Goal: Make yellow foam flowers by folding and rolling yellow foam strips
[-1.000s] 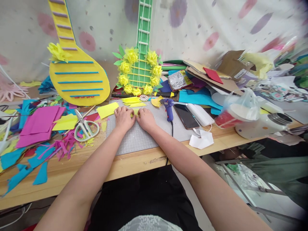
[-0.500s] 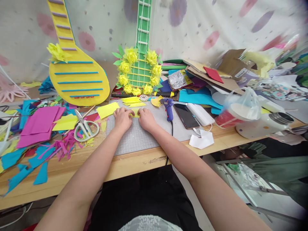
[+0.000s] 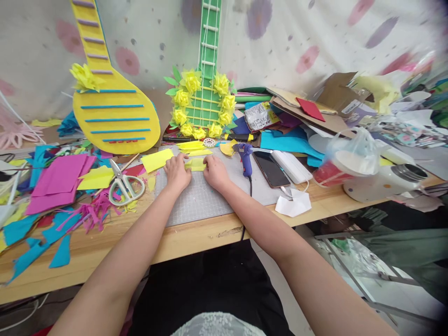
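Note:
A small piece of yellow paper lies across the grey cutting mat, between my two hands. My left hand has its bent fingers on the left end of the paper. At the right end, the curled fingers of my right hand grip the edge, its fingertips partly hidden. Just beyond are several folded yellow paper strips. A larger yellow sheet is left of my left hand, and a purple glue gun rests right of my right hand.
Scissors lie among paper scraps at left, near magenta sheets. Behind stand a yellow paper guitar and a green one with yellow flowers. At right are a phone, a bagged cup and a white bottle.
My hands have drawn slightly apart along the yellow paper, so more of it shows between them. The left fingers have lifted and spread a little.

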`<state>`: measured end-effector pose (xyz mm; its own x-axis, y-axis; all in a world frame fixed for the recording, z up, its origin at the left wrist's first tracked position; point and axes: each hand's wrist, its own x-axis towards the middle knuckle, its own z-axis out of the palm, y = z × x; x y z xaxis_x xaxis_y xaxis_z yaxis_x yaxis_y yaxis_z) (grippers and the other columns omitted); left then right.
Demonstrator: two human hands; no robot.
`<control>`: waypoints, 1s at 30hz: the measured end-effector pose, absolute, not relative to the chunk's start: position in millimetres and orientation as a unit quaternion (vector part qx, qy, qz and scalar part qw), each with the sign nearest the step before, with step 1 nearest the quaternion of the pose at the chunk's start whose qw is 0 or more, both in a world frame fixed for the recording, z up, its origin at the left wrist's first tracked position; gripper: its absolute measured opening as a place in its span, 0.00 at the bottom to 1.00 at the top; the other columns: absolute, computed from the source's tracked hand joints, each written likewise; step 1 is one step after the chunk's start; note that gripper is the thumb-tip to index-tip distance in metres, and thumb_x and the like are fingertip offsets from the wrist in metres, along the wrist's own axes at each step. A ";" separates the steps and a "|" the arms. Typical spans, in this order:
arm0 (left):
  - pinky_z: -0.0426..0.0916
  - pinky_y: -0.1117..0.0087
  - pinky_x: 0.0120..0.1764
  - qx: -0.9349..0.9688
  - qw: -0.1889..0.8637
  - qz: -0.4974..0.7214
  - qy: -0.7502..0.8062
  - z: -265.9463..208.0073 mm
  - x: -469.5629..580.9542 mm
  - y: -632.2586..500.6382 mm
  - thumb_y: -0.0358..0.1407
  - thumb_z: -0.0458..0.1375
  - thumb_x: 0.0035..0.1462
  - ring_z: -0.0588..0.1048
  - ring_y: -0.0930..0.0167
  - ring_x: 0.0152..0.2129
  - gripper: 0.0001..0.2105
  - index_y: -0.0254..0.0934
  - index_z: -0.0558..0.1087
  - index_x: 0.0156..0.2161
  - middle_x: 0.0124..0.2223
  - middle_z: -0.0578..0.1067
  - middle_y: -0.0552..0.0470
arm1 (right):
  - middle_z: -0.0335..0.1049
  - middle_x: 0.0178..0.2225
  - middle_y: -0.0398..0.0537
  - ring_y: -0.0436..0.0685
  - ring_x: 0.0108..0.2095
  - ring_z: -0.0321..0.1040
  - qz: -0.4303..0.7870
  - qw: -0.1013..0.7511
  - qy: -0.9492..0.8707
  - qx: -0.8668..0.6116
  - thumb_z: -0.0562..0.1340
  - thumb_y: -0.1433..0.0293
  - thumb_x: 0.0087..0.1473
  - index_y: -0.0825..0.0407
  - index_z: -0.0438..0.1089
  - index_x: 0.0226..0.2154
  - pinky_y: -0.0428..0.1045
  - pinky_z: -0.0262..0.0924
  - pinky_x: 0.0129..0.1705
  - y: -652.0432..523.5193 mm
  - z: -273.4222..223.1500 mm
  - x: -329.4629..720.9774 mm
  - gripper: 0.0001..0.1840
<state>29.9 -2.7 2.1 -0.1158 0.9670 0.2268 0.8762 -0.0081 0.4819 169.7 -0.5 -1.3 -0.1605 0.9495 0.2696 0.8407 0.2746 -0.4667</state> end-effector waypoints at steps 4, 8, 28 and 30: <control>0.59 0.58 0.50 0.653 0.095 0.343 0.669 -1.0 24.3 -1.7 0.27 0.55 0.48 0.67 0.62 0.45 0.16 0.40 0.64 0.44 0.44 0.71 0.47 | 0.65 0.34 0.49 0.56 0.37 0.61 0.138 0.350 -0.697 -0.611 0.52 0.79 0.45 0.53 0.63 0.36 0.51 0.57 0.41 6.0 -1.3 179.3 0.13; 0.63 0.63 0.46 0.642 0.129 0.378 0.655 -1.2 15.8 6.8 0.23 0.50 0.48 0.70 0.67 0.39 0.15 0.38 0.64 0.42 0.43 0.72 0.47 | 0.66 0.35 0.49 0.56 0.37 0.62 0.165 0.353 -0.676 -0.626 0.52 0.80 0.43 0.53 0.64 0.35 0.51 0.57 0.41 12.6 -4.2 189.3 0.15; 0.66 0.64 0.44 0.618 0.272 0.364 0.642 4.1 9.3 35.9 0.25 0.55 0.43 0.73 0.69 0.34 0.12 0.37 0.68 0.37 0.36 0.75 0.50 | 0.67 0.36 0.45 0.52 0.36 0.65 0.264 0.360 -0.698 -0.560 0.56 0.78 0.44 0.51 0.62 0.44 0.52 0.62 0.43 12.2 -4.1 182.8 0.21; 0.66 0.63 0.44 0.650 0.227 0.300 0.660 5.1 7.9 36.6 0.29 0.58 0.45 0.73 0.67 0.35 0.10 0.38 0.69 0.37 0.36 0.75 0.49 | 0.67 0.38 0.48 0.53 0.38 0.64 0.243 0.356 -0.699 -0.571 0.56 0.78 0.44 0.52 0.62 0.44 0.53 0.61 0.45 13.4 -4.4 182.0 0.21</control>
